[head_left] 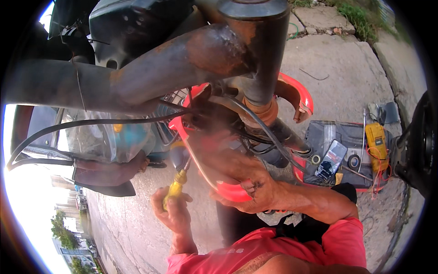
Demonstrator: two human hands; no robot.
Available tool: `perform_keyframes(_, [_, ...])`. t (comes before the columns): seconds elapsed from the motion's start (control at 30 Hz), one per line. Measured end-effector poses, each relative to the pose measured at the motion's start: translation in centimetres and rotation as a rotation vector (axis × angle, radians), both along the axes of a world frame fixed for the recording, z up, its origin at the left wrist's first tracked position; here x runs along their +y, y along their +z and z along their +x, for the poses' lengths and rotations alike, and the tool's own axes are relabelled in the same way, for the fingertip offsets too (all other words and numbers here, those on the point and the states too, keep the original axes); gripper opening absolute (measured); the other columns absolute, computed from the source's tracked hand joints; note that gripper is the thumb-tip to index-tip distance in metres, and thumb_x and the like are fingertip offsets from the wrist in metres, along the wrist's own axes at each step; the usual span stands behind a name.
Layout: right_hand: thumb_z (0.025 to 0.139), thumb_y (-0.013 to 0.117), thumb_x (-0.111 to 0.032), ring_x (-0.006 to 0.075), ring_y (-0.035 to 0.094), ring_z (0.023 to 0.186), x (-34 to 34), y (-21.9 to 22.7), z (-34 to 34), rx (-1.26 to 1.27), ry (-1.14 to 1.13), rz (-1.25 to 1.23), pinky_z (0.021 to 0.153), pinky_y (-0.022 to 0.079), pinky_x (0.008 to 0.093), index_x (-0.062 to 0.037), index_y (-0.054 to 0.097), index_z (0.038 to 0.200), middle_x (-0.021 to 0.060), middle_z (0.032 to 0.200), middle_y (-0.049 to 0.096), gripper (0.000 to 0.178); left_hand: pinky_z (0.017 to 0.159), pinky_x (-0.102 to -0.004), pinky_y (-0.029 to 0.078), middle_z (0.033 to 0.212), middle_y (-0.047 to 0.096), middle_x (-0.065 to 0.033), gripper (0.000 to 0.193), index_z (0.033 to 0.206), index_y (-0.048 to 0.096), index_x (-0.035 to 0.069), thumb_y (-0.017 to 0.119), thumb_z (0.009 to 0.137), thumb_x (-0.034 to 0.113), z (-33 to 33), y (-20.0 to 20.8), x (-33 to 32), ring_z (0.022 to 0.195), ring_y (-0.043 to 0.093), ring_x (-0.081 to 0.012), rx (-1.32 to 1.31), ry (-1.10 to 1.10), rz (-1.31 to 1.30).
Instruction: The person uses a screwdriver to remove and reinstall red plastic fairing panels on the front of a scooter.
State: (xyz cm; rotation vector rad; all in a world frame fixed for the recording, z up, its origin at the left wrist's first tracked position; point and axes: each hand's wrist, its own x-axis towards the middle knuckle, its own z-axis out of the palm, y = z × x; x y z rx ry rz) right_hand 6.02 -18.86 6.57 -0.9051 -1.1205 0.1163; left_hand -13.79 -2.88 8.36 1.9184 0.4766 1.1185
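Note:
My left hand [174, 212] is closed around the yellow handle of a screwdriver [177, 182]. The screwdriver's shaft points up at the side of a curved red plastic cover [232, 192], close to a dark lamp with an orange part [179, 156]. My right hand [248, 178] grips the lower end of that cover, with some fingers hidden behind it. Dark cables and a rusty steering tube [262, 68] stand just beyond my hands. A haze blurs the middle of the cover and part of my right hand.
To the right lies a dark toolbox [315, 132] carrying a phone [332, 160], a yellow multimeter [376, 146] with red leads, and a tape roll [353, 160]. A thick rusty frame tube [178, 64] crosses above my hands. A black cable [91, 122] loops out left. Cracked concrete [337, 59] surrounds everything.

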Motion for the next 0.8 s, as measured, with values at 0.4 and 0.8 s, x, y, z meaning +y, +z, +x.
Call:
perform_keyframes(0.4, [0.091, 0.07, -0.017, 0.0304, 0.068, 0.089, 0.5, -0.6, 1.5, -0.026, -0.184, 0.051, 0.083, 0.055, 0.0405, 0.0007, 0.059, 0.137, 0.014, 0.107, 0.068, 0.051, 0.05, -0.0246, 0.046, 0.087, 0.063, -0.0107, 0.047, 0.128, 0.055, -0.003, 0.067, 0.101, 0.033, -1.3, 1.0, 0.1, 0.056, 0.059, -0.0129, 0.146, -0.055, -0.03])
perform_keyframes(0.8, [0.082, 0.082, -0.024, 0.0369, 0.068, 0.092, 0.2, -1.2, 2.4, -0.129, -0.178, 0.106, 0.082, 0.055, 0.0447, 0.0035, 0.057, 0.137, 0.0175, 0.107, 0.067, 0.066, 0.049, -0.023, 0.04, 0.067, 0.066, -0.0076, 0.05, 0.126, 0.058, -0.003, 0.063, 0.103, 0.041, -0.8, -0.2, -0.6, 0.052, 0.056, -0.0094, 0.212, 0.047, 0.175])
